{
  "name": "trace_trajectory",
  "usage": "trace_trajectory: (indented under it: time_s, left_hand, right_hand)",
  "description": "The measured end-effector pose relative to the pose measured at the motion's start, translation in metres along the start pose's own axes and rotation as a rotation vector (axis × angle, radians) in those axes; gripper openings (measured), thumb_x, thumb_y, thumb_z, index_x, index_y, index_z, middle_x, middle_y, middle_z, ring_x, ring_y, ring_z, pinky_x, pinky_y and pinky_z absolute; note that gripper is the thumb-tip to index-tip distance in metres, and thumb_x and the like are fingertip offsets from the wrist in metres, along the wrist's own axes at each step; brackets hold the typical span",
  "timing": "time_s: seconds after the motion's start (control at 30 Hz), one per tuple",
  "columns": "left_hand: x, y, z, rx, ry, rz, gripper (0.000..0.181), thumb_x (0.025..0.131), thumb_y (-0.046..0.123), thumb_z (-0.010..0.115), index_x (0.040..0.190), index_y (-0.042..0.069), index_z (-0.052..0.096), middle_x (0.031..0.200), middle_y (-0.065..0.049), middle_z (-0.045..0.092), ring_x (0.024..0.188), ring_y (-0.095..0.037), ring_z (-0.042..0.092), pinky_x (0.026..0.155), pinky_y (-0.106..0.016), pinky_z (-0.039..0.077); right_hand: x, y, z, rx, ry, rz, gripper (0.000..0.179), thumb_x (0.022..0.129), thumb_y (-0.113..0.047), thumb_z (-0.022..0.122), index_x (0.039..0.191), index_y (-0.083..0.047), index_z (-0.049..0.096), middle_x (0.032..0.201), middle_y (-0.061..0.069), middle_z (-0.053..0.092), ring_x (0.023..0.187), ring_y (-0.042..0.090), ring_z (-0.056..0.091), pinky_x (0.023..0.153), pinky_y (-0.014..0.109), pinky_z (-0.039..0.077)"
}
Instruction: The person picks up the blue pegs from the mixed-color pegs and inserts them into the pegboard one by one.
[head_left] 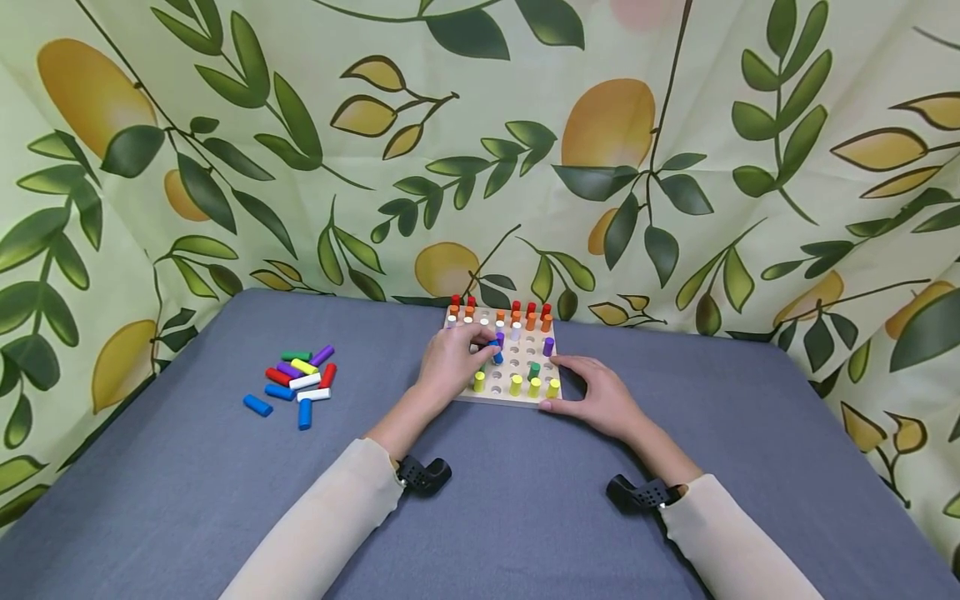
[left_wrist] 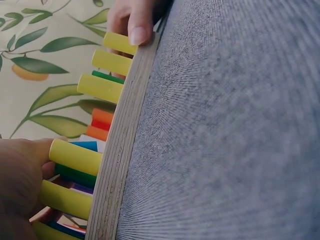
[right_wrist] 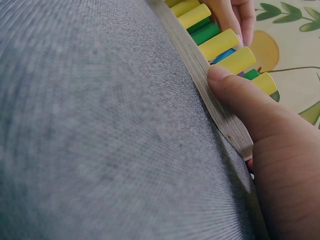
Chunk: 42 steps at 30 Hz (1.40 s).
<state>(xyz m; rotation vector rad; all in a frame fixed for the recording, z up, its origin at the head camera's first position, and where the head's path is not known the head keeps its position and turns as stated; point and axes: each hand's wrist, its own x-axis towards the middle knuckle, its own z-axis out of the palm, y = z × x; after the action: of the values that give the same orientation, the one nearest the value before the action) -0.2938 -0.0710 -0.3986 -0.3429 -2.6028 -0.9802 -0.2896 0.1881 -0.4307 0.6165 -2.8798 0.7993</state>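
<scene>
A wooden pegboard (head_left: 504, 400) lies near the back of the table with several coloured pegs standing in its holes. My left hand (head_left: 448, 360) reaches over its left part and pinches a blue peg (head_left: 497, 356) between thumb and fingers. Whether that peg's lower end sits in a hole, I cannot tell. At the board's front right corner, my right hand (head_left: 602, 395) grips the edge, its thumb (right_wrist: 222, 75) on the front side. Yellow pegs (left_wrist: 75, 157) stand along the front row, with a green peg (head_left: 534, 371) behind them. Part of the board's left side is hidden by my left hand.
Left of the board lies a loose pile of pegs: blue (head_left: 257, 406), white (head_left: 313, 394), red (head_left: 327, 375), purple (head_left: 322, 355), yellow (head_left: 304, 366) and green (head_left: 296, 356). A leaf-patterned cloth (head_left: 480, 192) hangs directly behind the grey-blue table (head_left: 517, 517).
</scene>
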Motion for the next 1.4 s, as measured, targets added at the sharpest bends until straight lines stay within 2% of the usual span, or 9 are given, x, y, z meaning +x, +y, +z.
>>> trace_trajectory:
  time_s: [0.27,0.4,0.6,0.87,1.1,1.4]
  left_hand:
    - [-0.0001,0.0007,0.0009,0.053,0.007,0.013,0.016,0.089,0.028,0.079,0.101,0.018,0.078,0.099,0.002,0.08,0.091,-0.015,0.074,0.072,-0.035,0.051]
    - [0.0001,0.0004,0.0013,0.068,0.011,0.028,0.015,0.089,0.028,0.079,0.101,0.019,0.079,0.098,0.004,0.08,0.082,-0.013,0.072,0.064,-0.031,0.046]
    - [0.0002,0.0,0.0019,0.084,0.02,0.043,0.016,0.089,0.029,0.079,0.102,0.021,0.081,0.102,0.005,0.08,0.066,-0.009,0.061,0.055,-0.026,0.036]
    - [0.0007,0.0013,0.003,0.109,0.032,0.037,0.017,0.087,0.03,0.08,0.102,0.021,0.082,0.107,0.001,0.079,0.07,-0.013,0.064,0.054,-0.025,0.034]
    - [0.001,0.0017,0.0031,0.132,0.022,0.036,0.016,0.088,0.03,0.079,0.101,0.021,0.083,0.106,-0.001,0.08,0.054,-0.01,0.041,0.049,-0.026,0.024]
    - [0.0001,0.0019,0.0022,0.151,0.029,0.061,0.014,0.089,0.029,0.079,0.099,0.021,0.083,0.102,-0.001,0.08,0.05,-0.007,0.034,0.047,-0.025,0.023]
  right_hand:
    - [0.0002,-0.0005,0.0002,0.0,-0.001,0.0,0.081,0.078,-0.061,0.079,0.144,-0.019,0.056,0.146,0.011,0.059,0.139,0.035,0.049,0.112,0.063,0.038]
    - [0.0,-0.0007,0.0001,0.006,0.003,-0.005,0.081,0.078,-0.06,0.079,0.144,-0.019,0.057,0.146,0.011,0.059,0.139,0.035,0.049,0.112,0.063,0.038]
    - [0.0001,-0.0004,0.0001,0.008,0.005,-0.009,0.081,0.079,-0.061,0.079,0.144,-0.019,0.057,0.146,0.011,0.059,0.138,0.035,0.05,0.112,0.062,0.039]
    - [-0.0008,0.0001,0.0001,0.007,0.006,0.0,0.082,0.078,-0.061,0.079,0.145,-0.019,0.056,0.147,0.01,0.058,0.14,0.035,0.049,0.113,0.063,0.038]
    - [-0.0006,0.0004,0.0004,0.002,0.005,-0.004,0.082,0.078,-0.062,0.078,0.145,-0.02,0.056,0.147,0.01,0.058,0.139,0.035,0.049,0.112,0.063,0.038]
    - [0.0001,-0.0001,0.0,-0.004,0.015,-0.024,0.081,0.077,-0.06,0.081,0.143,-0.019,0.058,0.144,0.01,0.06,0.138,0.034,0.051,0.112,0.06,0.04]
